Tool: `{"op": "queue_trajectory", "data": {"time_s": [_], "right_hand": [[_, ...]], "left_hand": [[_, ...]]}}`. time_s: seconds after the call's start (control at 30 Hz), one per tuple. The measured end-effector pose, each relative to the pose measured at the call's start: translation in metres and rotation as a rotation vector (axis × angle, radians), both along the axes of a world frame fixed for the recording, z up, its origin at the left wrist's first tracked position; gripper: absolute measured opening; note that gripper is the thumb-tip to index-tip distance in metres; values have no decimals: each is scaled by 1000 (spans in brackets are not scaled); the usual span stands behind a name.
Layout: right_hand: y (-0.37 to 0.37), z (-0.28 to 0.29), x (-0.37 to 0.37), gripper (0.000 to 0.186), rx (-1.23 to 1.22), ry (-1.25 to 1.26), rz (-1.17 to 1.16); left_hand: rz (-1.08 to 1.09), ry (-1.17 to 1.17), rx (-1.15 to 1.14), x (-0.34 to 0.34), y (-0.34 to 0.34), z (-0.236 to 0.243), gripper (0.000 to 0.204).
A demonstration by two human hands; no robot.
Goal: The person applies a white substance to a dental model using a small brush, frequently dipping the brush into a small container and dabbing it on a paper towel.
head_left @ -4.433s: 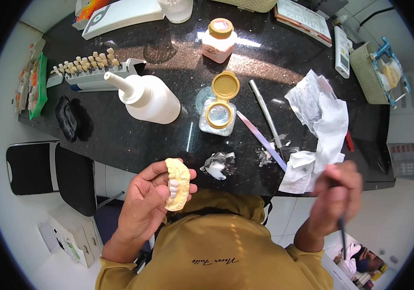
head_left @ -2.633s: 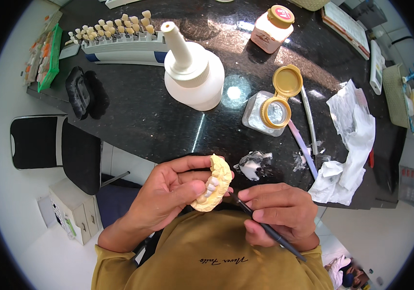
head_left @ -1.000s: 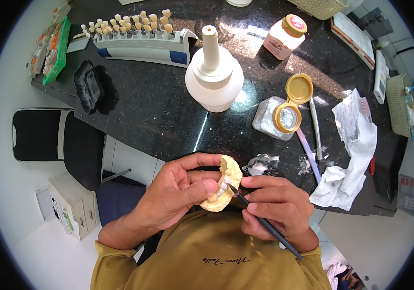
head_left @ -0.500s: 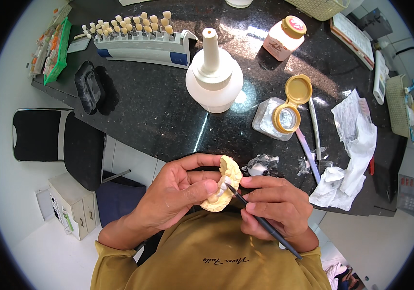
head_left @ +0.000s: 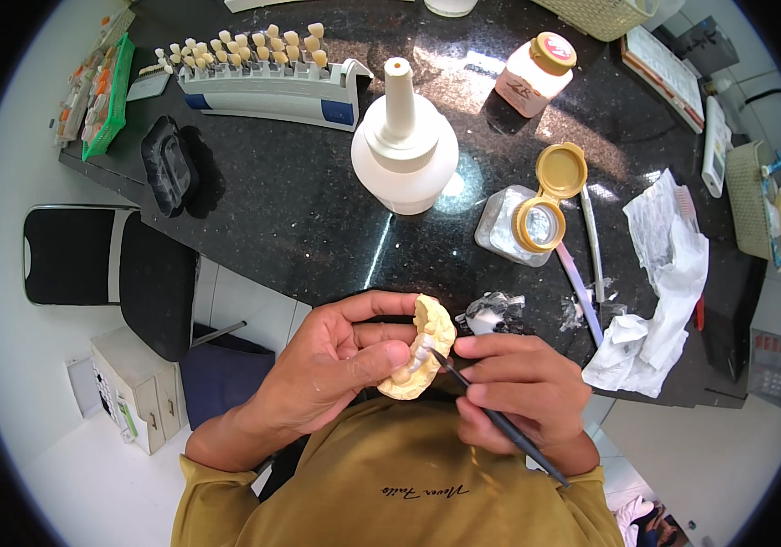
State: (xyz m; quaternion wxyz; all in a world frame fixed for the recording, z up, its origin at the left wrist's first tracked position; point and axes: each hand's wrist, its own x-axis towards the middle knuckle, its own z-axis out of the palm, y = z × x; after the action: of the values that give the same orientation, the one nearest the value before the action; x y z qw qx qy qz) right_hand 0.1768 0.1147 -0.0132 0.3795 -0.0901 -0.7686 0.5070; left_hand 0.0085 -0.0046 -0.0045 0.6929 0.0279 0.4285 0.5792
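Observation:
A pale yellow dental cast (head_left: 435, 319) is tilted in front of my chest, with white material over several of its teeth. My left hand (head_left: 336, 360) grips it between thumb and fingers. In my right hand (head_left: 527, 387) is a slim black brush (head_left: 518, 440), pinched like a pen. Its tip meets the white-covered teeth, or comes very close to them. Just beyond my right fingertips lies a crumpled piece of clear film (head_left: 493, 313) with a white blob on it. An opened clear jar (head_left: 503, 221) with a gold flip lid stands farther back.
On the dark stone table stand a white nozzle bottle (head_left: 405, 155), a tooth shade guide (head_left: 272, 96) and a pink jar (head_left: 534, 77). A black dish (head_left: 168, 164) is at left. Crumpled white tissue (head_left: 668, 292) and a purple-handled tool (head_left: 580, 296) lie at right.
The brush tip has shifted very slightly on the cast's teeth. Both hands keep nearly the same place and hold.

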Motion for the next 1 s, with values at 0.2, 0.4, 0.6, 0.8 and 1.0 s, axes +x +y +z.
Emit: {"op": "queue_trajectory", "data": {"time_s": [0.2,0.4,0.6,0.8,1.0], "right_hand": [[4,7,29,26,-77,-66,-195],[19,7,41,15,-80,-349,-228],[19,7,37,13,-98,-391,-184],[19,9,35,13,-87,-437,-165],[19,8,36,13,-67,-426,-180]], "left_hand": [[-16,18,-30,0,3,6,54],[4,29,-42,1,3,4,56],[11,32,-19,2,3,2,60],[5,55,-22,3,2,1,61],[9,49,-19,3,3,2,62]]}}
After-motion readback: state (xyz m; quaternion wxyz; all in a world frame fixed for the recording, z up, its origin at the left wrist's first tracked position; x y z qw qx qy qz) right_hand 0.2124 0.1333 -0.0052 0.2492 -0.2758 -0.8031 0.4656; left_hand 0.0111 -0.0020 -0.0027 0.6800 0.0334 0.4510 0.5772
